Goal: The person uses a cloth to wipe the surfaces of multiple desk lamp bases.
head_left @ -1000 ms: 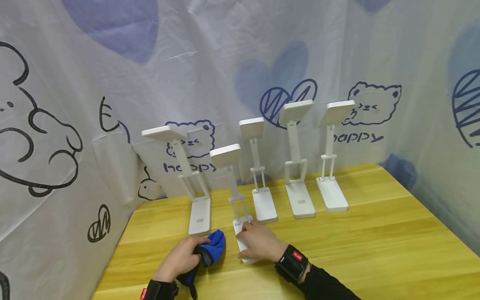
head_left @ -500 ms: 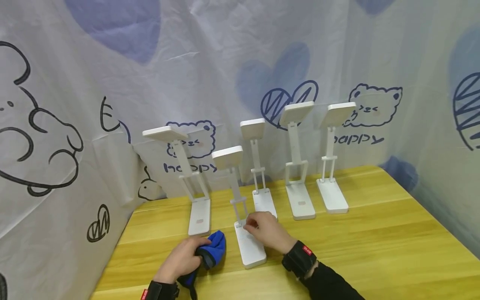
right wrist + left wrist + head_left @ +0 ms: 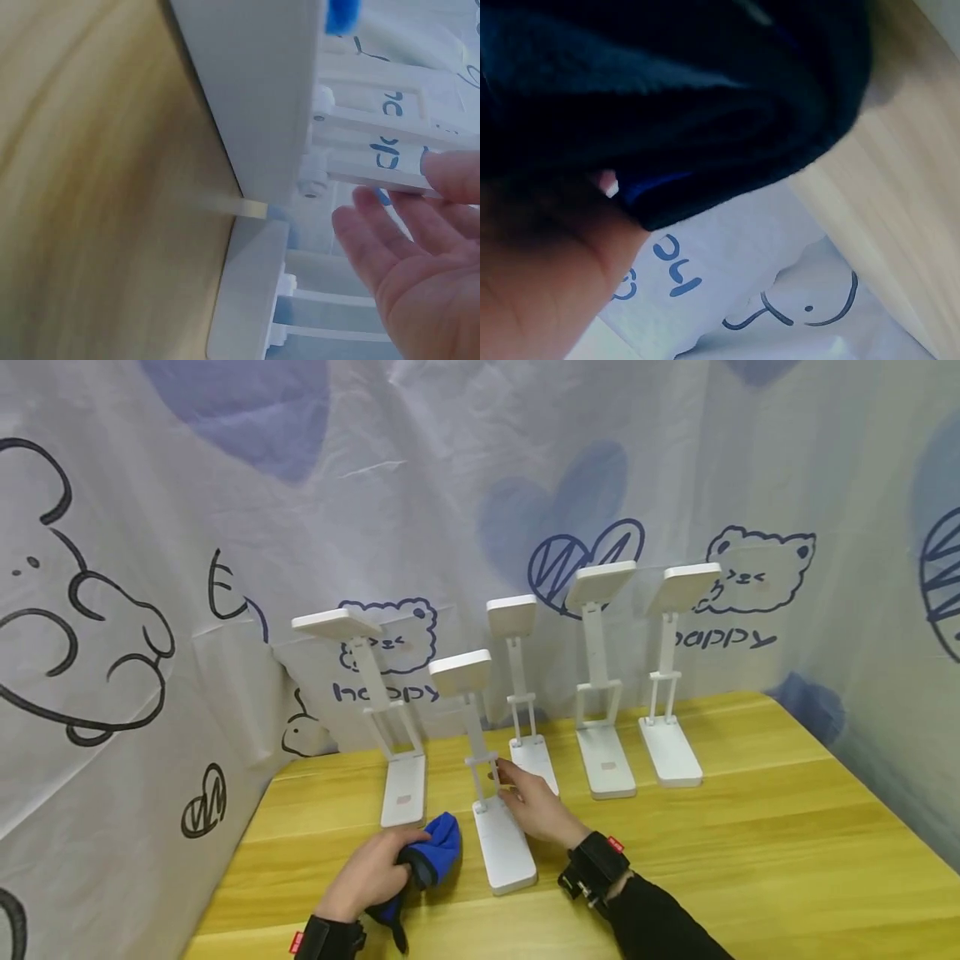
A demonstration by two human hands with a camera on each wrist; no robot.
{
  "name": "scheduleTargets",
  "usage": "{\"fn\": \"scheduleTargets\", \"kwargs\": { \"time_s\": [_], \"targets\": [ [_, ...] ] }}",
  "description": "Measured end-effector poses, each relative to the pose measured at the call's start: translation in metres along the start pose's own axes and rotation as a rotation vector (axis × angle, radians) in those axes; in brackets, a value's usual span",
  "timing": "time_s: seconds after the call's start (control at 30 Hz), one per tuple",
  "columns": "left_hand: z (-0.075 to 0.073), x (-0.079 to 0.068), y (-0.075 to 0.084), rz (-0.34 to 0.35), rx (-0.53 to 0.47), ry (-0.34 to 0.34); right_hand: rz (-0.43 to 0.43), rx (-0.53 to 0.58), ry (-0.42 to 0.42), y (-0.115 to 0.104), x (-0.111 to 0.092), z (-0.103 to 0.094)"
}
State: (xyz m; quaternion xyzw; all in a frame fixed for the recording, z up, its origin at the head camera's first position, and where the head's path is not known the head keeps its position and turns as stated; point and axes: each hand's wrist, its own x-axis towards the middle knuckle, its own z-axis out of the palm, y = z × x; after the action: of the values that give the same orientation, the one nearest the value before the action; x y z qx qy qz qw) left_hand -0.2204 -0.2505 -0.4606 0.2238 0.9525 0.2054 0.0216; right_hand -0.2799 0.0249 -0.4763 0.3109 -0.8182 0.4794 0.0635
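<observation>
Since a second ago, the right hand (image 3: 538, 807) has moved from the base (image 3: 506, 852) of the near stand (image 3: 480, 759) to its strut (image 3: 375, 178), which I see it pinching. Nearest me, the left hand (image 3: 369, 874) grips the cloth (image 3: 441, 850), left of that stand on the table (image 3: 750, 843); behind are four more stands (image 3: 605, 758), then the curtain (image 3: 450, 485).

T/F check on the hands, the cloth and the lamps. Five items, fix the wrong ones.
1. The left hand grips the blue-and-black cloth. True.
2. The right hand has its thumb and fingers at a strut of the nearest lamp. True.
3. The cloth lies on the nearest lamp's base. False: it is to the left of the base, apart from it.
4. Three white lamps stand on the table. False: five do.
5. Every lamp head is folded flat onto its base. False: all are raised.
</observation>
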Motion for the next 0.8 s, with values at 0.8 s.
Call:
{"fn": "scheduleTargets", "kwargs": {
  "time_s": [0.8],
  "targets": [
    [0.032, 0.033, 0.042, 0.267, 0.153, 0.137, 0.045, 0.011, 0.093, 0.016, 0.006, 0.0]
  ]
}}
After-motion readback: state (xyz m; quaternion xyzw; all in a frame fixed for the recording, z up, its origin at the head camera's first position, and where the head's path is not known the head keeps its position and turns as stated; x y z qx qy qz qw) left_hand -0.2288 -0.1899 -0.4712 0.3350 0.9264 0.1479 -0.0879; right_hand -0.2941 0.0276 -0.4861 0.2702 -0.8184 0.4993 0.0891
